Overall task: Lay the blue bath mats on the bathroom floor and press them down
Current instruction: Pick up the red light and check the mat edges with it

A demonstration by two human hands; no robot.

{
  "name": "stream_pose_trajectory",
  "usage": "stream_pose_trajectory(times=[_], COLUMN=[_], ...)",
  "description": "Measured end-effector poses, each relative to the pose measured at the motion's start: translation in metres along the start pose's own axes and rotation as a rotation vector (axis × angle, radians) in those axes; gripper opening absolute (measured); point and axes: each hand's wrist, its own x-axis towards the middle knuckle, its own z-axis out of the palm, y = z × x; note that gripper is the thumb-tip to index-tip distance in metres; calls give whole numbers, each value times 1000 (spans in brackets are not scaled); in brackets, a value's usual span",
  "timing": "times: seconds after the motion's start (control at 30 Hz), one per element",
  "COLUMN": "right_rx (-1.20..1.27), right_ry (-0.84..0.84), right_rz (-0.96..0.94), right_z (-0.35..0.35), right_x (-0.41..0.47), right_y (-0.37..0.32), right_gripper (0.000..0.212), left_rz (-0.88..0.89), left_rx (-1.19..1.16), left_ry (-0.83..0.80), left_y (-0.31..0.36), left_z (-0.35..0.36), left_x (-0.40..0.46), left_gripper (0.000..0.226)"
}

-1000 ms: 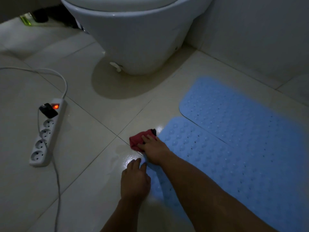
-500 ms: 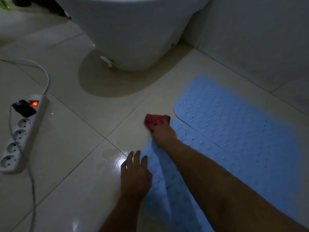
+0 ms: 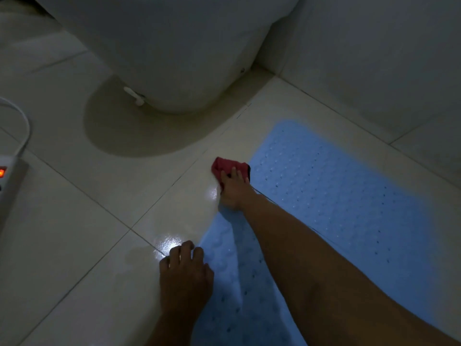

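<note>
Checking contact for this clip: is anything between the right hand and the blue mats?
Yes. A red cloth lies under the right hand's fingers, at the near mat's corner beside the far mat.

One head-worn camera looks forward and steeply down, close above the tiled floor [image 3: 74,245], toward the toilet base [image 3: 174,58].
</note>
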Motion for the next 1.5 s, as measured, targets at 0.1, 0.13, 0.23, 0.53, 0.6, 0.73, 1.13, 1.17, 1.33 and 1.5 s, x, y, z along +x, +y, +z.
stream_pose_trajectory(times=[0.1,0.13,0.23,0.53,0.6,0.73,1.13,1.17,1.33,1.5], right_rx=[43,46,43,15,45,62,177,215,202,249], right_ry=[-38,-45,-54,-73,-79,-38,317,360,244,-25], right_rz=[50,59,64,75,99,128,7,-19,-130,-128], right_z=[-9,-10,-17,-47,-57,-71,-61,-51,-7,7], right_x=[16,21,35,79,92,114,118,108,68,-14], right_y=[-2,-3,-5,13,18,35,72,66,33,-15], right_gripper=[83,84,84,78,77,77,62,59,59,52], left_rz=[-62,-68,-23,234,213,213,207,207,223,-166], left_rx=[22,13,-40,-134,-103,-66,-82,-82,-110,-178], left_ry=[39,40,35,-29,-61,-57,-17,-11,-83,-216], left_y=[10,13,21,42,42,47,50,48,51,20], left_z=[-3,-1,11,37,45,52,54,54,45,3], left_x=[9,10,13,58,59,54,57,57,62,60], left_gripper=[29,32,44,61,68,82,83,84,83,76])
